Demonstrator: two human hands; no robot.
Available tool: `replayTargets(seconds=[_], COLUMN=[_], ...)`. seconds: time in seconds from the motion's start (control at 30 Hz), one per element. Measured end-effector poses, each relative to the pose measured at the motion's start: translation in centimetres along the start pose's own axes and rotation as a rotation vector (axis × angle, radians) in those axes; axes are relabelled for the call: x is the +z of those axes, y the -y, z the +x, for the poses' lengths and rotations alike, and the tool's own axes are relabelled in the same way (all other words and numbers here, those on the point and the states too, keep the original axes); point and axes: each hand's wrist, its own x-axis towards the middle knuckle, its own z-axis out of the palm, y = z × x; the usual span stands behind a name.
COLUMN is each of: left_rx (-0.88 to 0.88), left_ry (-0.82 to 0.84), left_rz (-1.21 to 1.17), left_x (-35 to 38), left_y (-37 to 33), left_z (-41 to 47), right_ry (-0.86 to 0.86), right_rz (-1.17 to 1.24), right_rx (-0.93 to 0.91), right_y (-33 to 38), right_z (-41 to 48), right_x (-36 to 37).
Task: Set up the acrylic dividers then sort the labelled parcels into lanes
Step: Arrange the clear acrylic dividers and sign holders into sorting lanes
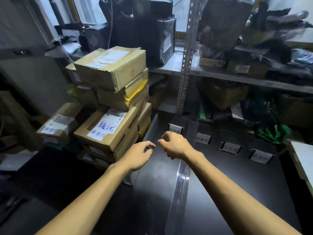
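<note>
**Black sorting table, two dividers up, both hands holding nothing**

Cramped parcel room, with steel shelving (185, 65) across the back, packed with black poly bags (140, 28) and cartons. Off to the right, a green bag (272, 133) beyond the far corner. Up front, filling the lower half of the view, a glossy black table (152, 197).

Standing on it, two clear acrylic panels. Along the left side, the left divider (151, 131), upright and just beside the stacked boxes. Further right, the middle divider (182, 177), running from the near edge toward the far edge and crossing under the right forearm. Along the far edge, a row of four white label cards (175, 129), print too blurred to read. First card between the two panels, the other three to the right of the middle one.

Left of the left divider, outside the lanes, a stack of cardboard parcels (110, 68). Partway down the stack, a carton (108, 128) bearing a white label with blue handwriting. Further left, a smaller box (57, 126), blurred.

Palm down over the near half of the left divider, the left hand (140, 156), fingers loosely curled, gripping nothing visible. Touching the panel or not: cannot tell. Just beside it, over the first lane, the right hand (176, 146), thumb and forefinger bent toward each other with a gap between. Other fingers curled under, nothing visible in the pinch. Fingertips of the two hands near each other, apart.
</note>
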Motion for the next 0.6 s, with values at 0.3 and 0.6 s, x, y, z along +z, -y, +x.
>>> replayTargets(seconds=[0.3,0.6], left_rx=[-0.180,-0.157], left_ry=[0.035,0.087], left_rz=[-0.095,-0.215], left_x=[2.2,2.8], left_y=[7.6,9.9], left_z=[2.7,5.5], right_ry=[-0.002,-0.141], right_rz=[-0.025,-0.155], right_rx=[0.107,0.203], right_y=[1.9,2.0], right_z=[8.5,13.7], right_x=[8.9,13.2])
